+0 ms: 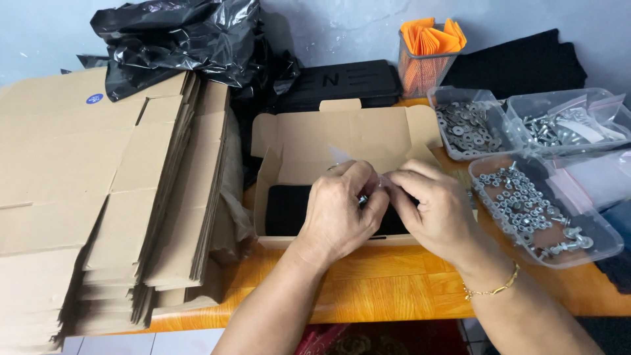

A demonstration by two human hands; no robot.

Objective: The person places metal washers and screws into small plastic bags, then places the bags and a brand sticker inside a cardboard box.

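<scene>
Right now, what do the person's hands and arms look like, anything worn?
Both hands bare, no gloves. Left hand and forearm: no sleeve, no jewellery in view. Right hand: thin gold chain bracelet at the wrist, forearm bare. No watch or rings that I can make out.

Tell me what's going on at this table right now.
A person holds a small clear plastic bag between the left hand and right hand, above an open cardboard box with a black item inside. Something small and metallic shows between the fingers. To the right stand clear trays of nuts, washers and bolts. Flattened cartons are stacked on the left.
</scene>
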